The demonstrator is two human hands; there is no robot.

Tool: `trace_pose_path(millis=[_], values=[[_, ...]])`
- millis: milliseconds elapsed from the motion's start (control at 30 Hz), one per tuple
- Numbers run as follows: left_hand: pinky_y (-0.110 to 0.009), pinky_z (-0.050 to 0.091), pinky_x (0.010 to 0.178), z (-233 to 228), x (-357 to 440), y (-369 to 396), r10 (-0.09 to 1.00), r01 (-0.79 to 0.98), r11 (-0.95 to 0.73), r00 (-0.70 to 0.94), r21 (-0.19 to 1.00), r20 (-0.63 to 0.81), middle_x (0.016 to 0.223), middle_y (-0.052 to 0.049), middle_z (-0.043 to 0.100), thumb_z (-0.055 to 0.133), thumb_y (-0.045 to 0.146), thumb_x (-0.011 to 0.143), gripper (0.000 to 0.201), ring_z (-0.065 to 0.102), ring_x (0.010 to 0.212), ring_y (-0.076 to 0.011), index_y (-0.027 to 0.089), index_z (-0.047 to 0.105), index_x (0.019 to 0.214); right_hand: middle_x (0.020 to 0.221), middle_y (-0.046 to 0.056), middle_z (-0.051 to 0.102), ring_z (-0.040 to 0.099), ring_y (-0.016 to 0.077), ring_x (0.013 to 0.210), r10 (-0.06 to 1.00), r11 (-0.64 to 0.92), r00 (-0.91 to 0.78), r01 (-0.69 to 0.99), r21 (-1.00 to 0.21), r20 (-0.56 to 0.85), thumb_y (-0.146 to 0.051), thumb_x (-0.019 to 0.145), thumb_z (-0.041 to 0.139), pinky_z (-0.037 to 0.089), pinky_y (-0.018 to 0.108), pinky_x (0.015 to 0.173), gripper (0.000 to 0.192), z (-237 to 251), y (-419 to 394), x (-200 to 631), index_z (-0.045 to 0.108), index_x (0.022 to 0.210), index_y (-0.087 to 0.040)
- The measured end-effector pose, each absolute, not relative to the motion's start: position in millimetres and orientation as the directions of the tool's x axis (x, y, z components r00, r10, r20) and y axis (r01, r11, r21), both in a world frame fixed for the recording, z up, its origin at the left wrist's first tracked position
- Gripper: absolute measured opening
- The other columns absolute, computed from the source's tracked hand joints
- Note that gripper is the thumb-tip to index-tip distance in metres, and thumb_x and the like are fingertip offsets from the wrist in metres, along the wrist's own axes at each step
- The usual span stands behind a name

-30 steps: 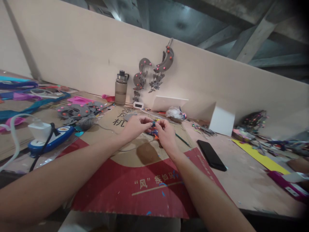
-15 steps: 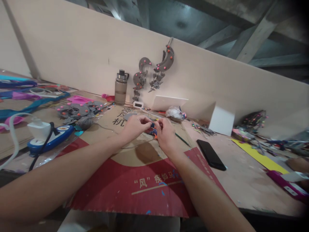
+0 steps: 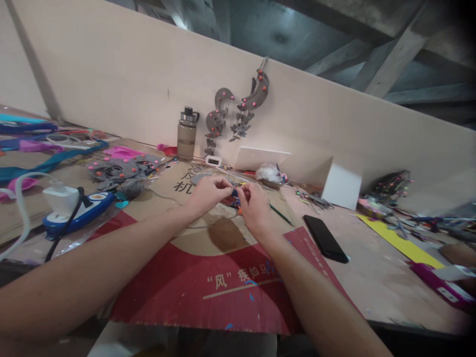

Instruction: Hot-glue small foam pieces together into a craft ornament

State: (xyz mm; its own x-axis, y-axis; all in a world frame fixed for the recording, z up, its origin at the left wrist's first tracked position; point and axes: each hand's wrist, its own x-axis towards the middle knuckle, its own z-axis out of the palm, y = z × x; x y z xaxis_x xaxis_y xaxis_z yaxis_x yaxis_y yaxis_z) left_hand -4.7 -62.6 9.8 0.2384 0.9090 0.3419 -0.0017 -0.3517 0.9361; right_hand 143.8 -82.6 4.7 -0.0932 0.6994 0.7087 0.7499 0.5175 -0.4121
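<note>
My left hand (image 3: 210, 195) and my right hand (image 3: 254, 204) meet above the middle of a flattened cardboard sheet (image 3: 167, 292). Between their pinched fingertips is a small dark blue piece (image 3: 234, 192), too small to tell its kind. Both hands are closed on it. Just under the fingers lie small blue and orange bits (image 3: 238, 210), partly hidden by the right hand. A dark green pencil-like stick (image 3: 280, 214) lies on the cardboard right of my right hand. Behind my left hand shows a grey disc (image 3: 200, 178).
A phone (image 3: 325, 238) lies right of the cardboard. A water bottle (image 3: 186, 135) stands by the partition, near grey crescent ornaments (image 3: 256, 91). On the left are a blue power strip (image 3: 80, 213) and grey felt pieces (image 3: 119, 171). At far right, a magenta power strip (image 3: 442, 287) sits beside another person's hand (image 3: 459, 255).
Both hands stay nearly in place, still pinching the small blue piece. The fingertips shift only slightly, and the surroundings look the same.
</note>
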Motion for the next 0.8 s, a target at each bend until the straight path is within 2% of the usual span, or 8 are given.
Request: trace_pose_path(millis=[267,367,500,700,800], values=[[-0.032,0.058,0.067,11.9,-5.1,-65.5,0.908,-0.015,-0.340,0.255,0.940,0.332,0.070,-0.005,0.068,0.063,0.024,0.072,0.012,0.067,0.065,-0.0156,0.012,0.061,0.072,0.082,0.005,0.060,0.052,0.0192,0.079,0.700,0.541,-0.079,0.708,-0.454,0.710,-0.029,0.086,0.048,0.038,0.031,0.072,0.013,5.1,-81.2,143.9,0.057,0.082,-0.021],[-0.031,0.058,0.066,11.8,-5.3,-65.8,0.904,0.000,-0.359,0.251,0.933,0.347,0.070,-0.005,0.068,0.063,0.024,0.072,0.012,0.066,0.065,-0.0152,0.012,0.062,0.072,0.080,0.004,0.061,0.053,0.0188,0.077,0.726,0.557,-0.084,0.655,-0.511,0.683,-0.029,0.085,0.047,0.038,0.031,0.072,0.014,7.3,-81.2,142.9,0.059,0.081,-0.021],[-0.030,0.057,0.067,12.4,-5.4,-65.6,0.902,-0.011,-0.345,0.274,0.939,0.335,0.070,-0.006,0.068,0.064,0.025,0.073,0.014,0.067,0.065,-0.0154,0.011,0.064,0.074,0.072,0.002,0.060,0.052,0.0170,0.070,0.789,0.504,-0.049,0.622,-0.599,0.613,-0.029,0.083,0.048,0.038,0.029,0.067,0.015,8.7,-80.0,143.3,0.058,0.077,-0.020],[-0.031,0.057,0.071,11.6,-7.3,-58.0,0.884,-0.137,-0.153,0.424,0.979,0.197,0.079,-0.009,0.071,0.065,0.023,0.074,0.020,0.069,0.072,-0.0174,0.011,0.066,0.090,0.066,0.000,0.057,0.050,0.0153,0.064,0.796,0.499,-0.042,0.611,-0.615,0.604,-0.030,0.083,0.047,0.037,0.028,0.063,0.017,6.3,-76.1,150.5,0.057,0.076,-0.019],[-0.030,0.057,0.069,12.3,-10.0,-55.6,0.862,-0.128,-0.120,0.478,0.984,0.167,0.080,-0.010,0.072,0.066,0.028,0.073,0.024,0.069,0.072,-0.0187,0.011,0.067,0.091,0.066,0.000,0.056,0.050,0.0150,0.064,0.784,0.529,-0.087,0.612,-0.588,0.615,-0.031,0.084,0.047,0.037,0.028,0.063,0.017,3.4,-74.6,152.8,0.056,0.075,-0.020]])
